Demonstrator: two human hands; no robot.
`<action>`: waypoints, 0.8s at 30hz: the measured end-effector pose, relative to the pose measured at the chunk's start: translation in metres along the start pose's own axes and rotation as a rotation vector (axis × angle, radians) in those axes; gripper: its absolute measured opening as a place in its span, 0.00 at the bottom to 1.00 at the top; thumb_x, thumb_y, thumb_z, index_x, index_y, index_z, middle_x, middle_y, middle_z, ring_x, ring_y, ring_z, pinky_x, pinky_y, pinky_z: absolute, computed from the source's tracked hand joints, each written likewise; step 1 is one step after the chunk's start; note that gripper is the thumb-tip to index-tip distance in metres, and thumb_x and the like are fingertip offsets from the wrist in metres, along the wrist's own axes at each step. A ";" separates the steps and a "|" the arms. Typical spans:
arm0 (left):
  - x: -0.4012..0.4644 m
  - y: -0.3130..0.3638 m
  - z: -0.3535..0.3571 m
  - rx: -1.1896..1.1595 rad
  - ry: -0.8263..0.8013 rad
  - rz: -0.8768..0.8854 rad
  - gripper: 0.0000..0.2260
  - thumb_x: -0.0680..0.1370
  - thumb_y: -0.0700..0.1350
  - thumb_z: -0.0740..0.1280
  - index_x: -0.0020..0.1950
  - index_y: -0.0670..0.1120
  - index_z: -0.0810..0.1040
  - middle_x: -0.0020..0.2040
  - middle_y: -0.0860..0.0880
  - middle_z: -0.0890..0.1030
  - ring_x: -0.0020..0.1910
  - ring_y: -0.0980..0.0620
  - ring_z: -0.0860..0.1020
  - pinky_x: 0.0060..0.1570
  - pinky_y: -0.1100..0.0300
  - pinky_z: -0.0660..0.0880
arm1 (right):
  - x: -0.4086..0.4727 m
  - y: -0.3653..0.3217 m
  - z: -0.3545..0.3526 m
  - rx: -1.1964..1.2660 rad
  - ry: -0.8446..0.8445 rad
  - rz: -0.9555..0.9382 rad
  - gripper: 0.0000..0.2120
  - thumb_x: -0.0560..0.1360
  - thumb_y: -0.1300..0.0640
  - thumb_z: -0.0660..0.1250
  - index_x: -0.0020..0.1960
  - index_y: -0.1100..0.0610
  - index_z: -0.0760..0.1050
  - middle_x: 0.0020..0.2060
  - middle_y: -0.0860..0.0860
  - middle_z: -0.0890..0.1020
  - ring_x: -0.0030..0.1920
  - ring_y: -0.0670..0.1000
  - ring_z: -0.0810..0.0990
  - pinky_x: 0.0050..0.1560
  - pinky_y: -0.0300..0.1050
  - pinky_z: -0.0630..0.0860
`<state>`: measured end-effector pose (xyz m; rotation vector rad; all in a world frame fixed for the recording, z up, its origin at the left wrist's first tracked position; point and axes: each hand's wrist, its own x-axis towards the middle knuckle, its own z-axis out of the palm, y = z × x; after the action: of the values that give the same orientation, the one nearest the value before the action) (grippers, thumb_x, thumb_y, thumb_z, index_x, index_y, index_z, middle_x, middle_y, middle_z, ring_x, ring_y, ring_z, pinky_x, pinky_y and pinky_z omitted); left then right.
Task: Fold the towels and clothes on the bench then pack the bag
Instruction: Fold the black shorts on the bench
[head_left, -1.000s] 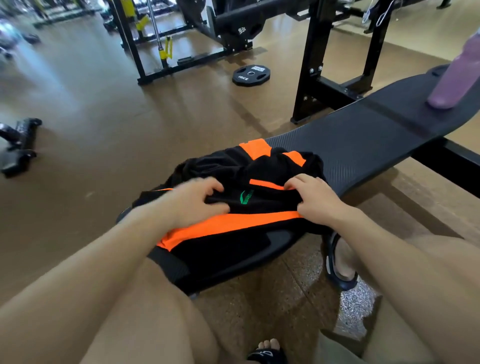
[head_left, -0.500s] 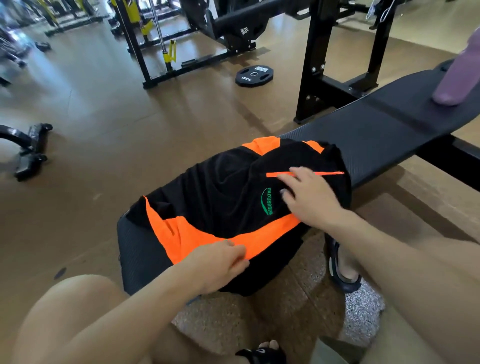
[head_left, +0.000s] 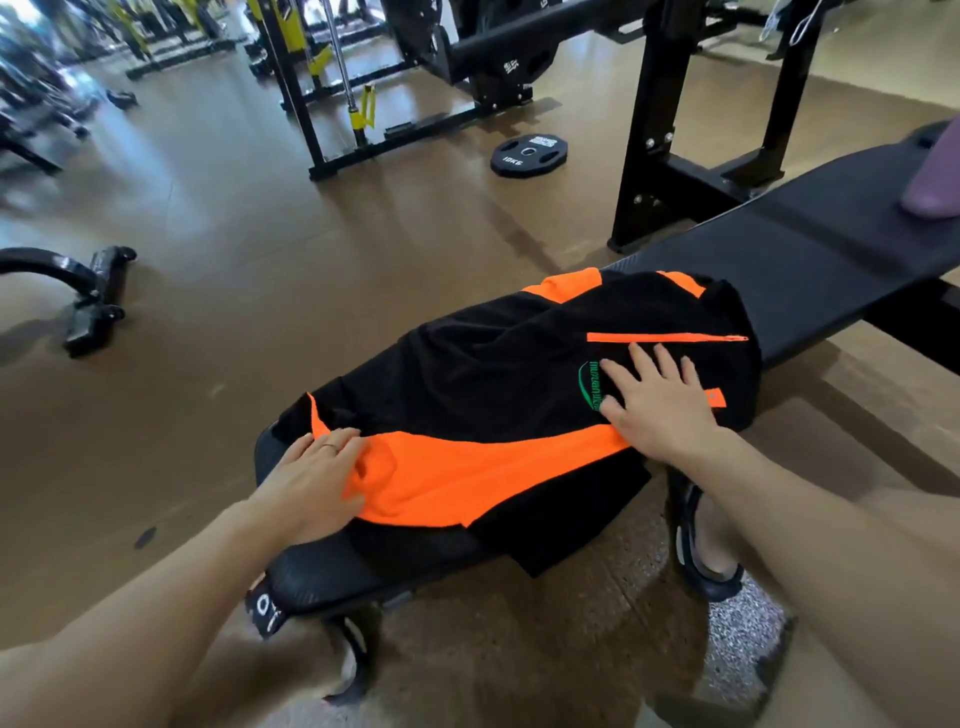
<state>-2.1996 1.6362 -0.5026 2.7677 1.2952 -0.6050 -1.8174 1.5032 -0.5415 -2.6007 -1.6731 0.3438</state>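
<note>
While the head camera looks down over both forearms, a pair of black and orange shorts (head_left: 498, 395) lies spread across the near end of a black padded bench (head_left: 810, 260). One corner of the fabric spills over the bench's near edge and hangs toward the floor. An orange zip (head_left: 667, 337) runs across the right side of the shorts, and a green logo (head_left: 589, 384) sits just below it.

Right hand (head_left: 657, 405) first: it lies flat on the black cloth, fingers straight and fanned out, fingertips just short of the zip, thumb beside the logo. Nothing is pinched there; it only presses down.

Left hand (head_left: 311, 483) now: it rests at the left end of the shorts, on the orange panel and partly on bare bench padding. Fingers are extended and close together, with a ring on one of them, and they lie on the cloth rather than curl round it.

Far up the bench, at the right edge of the view, the base of a purple bottle (head_left: 932, 192) stands on the padding, well apart from the shorts. Beyond the bench, a black weight plate (head_left: 529, 154) lies flat on the brown floor near a black rack (head_left: 675, 119). Below the right forearm, a dark sandal (head_left: 704, 545) sits on the floor.
</note>
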 end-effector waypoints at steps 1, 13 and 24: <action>0.002 -0.003 0.004 -0.009 0.046 0.016 0.28 0.77 0.53 0.62 0.77 0.49 0.63 0.79 0.48 0.62 0.79 0.48 0.60 0.78 0.51 0.53 | -0.002 -0.010 0.003 0.011 0.066 -0.020 0.27 0.83 0.44 0.50 0.81 0.46 0.55 0.81 0.54 0.56 0.81 0.58 0.50 0.80 0.60 0.46; -0.040 0.001 0.013 0.156 0.167 0.335 0.10 0.79 0.53 0.48 0.42 0.51 0.62 0.31 0.53 0.73 0.30 0.50 0.75 0.36 0.57 0.70 | 0.002 -0.069 0.023 0.011 -0.037 -0.407 0.36 0.74 0.31 0.37 0.81 0.37 0.49 0.82 0.44 0.47 0.82 0.49 0.41 0.80 0.55 0.39; -0.062 0.006 0.019 -0.146 0.321 0.205 0.25 0.81 0.64 0.54 0.72 0.51 0.69 0.63 0.51 0.73 0.58 0.51 0.77 0.56 0.55 0.76 | -0.028 -0.062 0.012 0.015 -0.163 -0.592 0.41 0.67 0.40 0.42 0.81 0.42 0.52 0.82 0.43 0.45 0.81 0.46 0.38 0.80 0.49 0.35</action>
<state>-2.2376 1.5836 -0.4989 2.9038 1.0251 -0.0522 -1.8862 1.5033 -0.5394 -1.9702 -2.3625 0.5374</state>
